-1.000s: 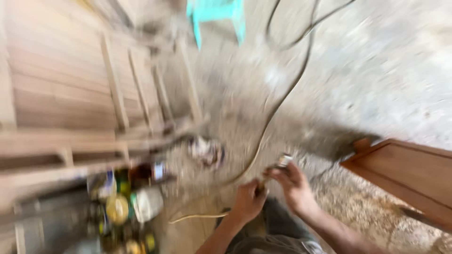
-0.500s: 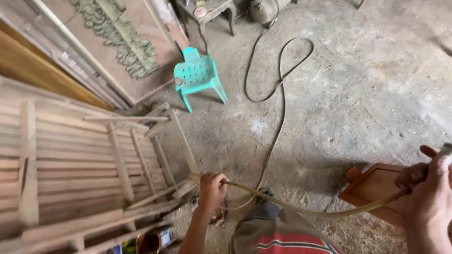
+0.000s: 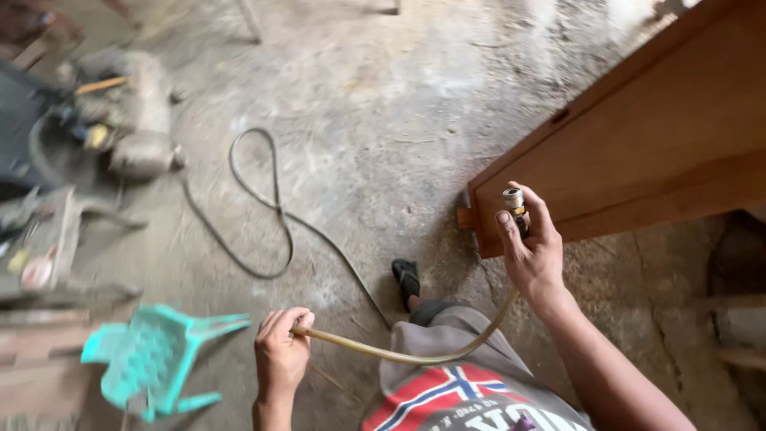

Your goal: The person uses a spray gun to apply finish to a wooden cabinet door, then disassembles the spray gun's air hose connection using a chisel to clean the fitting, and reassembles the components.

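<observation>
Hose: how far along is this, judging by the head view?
Done: the hose's free end is picked up. In hand: the right hand holds the metal coupler upright near the wooden cabinet; the left hand grips the hose lower down. Left: the coupler is joined to nothing, and the rest of the hose lies looped on the floor.

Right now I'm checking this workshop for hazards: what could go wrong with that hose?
The dark hose loops loose on the floor by the person's foot, so it might trip them. The tan hose sags between the left hand and right hand; a tug might swing its metal fitting into the wooden cabinet.
</observation>
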